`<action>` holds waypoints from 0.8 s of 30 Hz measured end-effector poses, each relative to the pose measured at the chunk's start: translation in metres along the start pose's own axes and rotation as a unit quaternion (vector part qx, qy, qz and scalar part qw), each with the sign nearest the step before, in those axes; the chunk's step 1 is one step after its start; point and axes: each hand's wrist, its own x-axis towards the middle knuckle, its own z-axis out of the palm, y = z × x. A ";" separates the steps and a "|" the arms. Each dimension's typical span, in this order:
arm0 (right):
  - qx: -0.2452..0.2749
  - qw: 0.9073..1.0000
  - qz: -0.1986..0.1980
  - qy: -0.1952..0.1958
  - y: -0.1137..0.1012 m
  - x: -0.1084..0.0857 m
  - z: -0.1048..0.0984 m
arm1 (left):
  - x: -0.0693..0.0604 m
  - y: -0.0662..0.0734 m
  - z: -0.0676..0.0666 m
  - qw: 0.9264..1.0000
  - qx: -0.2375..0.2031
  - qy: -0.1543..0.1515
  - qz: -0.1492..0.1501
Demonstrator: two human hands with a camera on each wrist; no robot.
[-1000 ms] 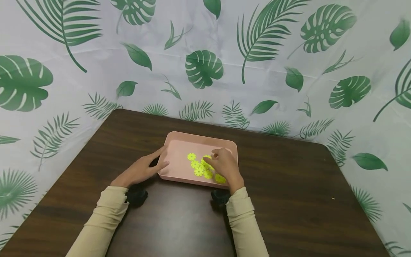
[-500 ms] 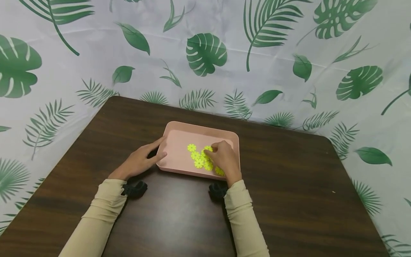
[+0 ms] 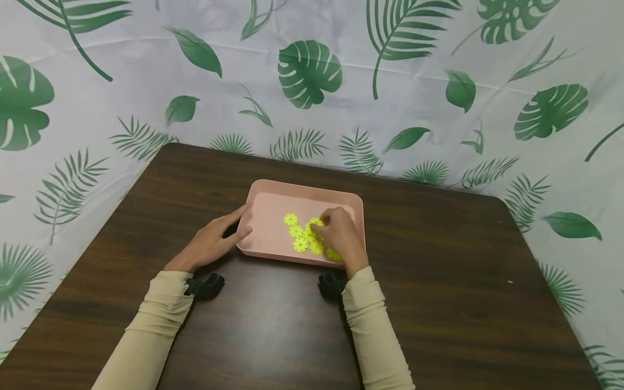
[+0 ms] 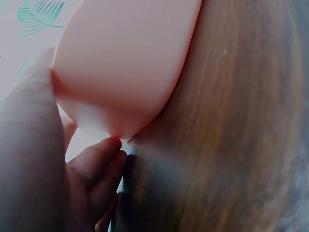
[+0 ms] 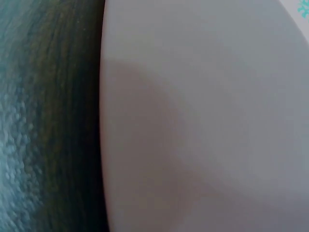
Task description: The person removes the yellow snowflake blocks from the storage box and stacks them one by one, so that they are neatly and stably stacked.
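Several yellow-green notched interlocking discs [image 3: 300, 245] lie overlapping in a shallow pink tray [image 3: 273, 250]; one sits apart on the left, another near the right front corner. My left hand [image 3: 209, 242] holds the tray's left end, its thumb over the rim. In the left wrist view, fingertips [image 4: 113, 142] touch the tray's outer end wall. My right hand [image 3: 341, 235] reaches over the tray's right side, thumb and index finger pinching at a disc on the pile's upper edge. The right wrist view shows mostly the tray's outer wall [image 5: 217, 111]; the fingers are out of sight there.
The tray stands on a dark wooden table [image 3: 439, 281]. A leaf-printed white cloth [image 3: 312, 119] hangs behind it. Black wrist cameras [image 3: 207, 286] sit under both wrists. A tiny pale scrap [image 3: 510, 281] lies on the table at the right.
My right thumb and index finger, apart one second ago, have come together at the pile. The left hand stays at the tray's end. The head view has tilted down a little.
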 end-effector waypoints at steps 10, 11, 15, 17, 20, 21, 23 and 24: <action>0.001 1.000 -0.014 -0.007 -0.003 0.002 0.001 | 0.001 -0.001 -0.001 1.000 0.002 0.004 0.006; -0.001 1.000 -0.017 -0.007 -0.003 0.002 0.001 | 0.001 -0.001 -0.001 1.000 0.003 0.003 0.005; -0.010 0.999 -0.040 -0.016 -0.002 0.002 -0.003 | 0.001 -0.002 -0.001 1.000 0.007 0.001 0.000; -0.009 0.998 -0.051 -0.025 -0.001 0.002 -0.005 | 0.001 -0.001 -0.001 1.000 0.007 0.002 0.001; -0.005 0.998 -0.054 -0.038 0.001 0.002 -0.007 | 0.001 0.000 -0.001 1.000 0.004 0.002 0.002; -0.004 0.998 -0.051 -0.040 0.002 0.002 -0.007 | 0.001 0.000 0.000 1.000 0.003 0.002 0.002; -0.001 0.998 -0.041 -0.044 0.004 0.001 -0.008 | 0.001 -0.001 0.000 1.000 0.001 0.001 0.000; -0.001 0.998 -0.037 -0.044 0.004 0.001 -0.008 | 0.000 -0.001 0.000 1.000 0.001 0.000 -0.001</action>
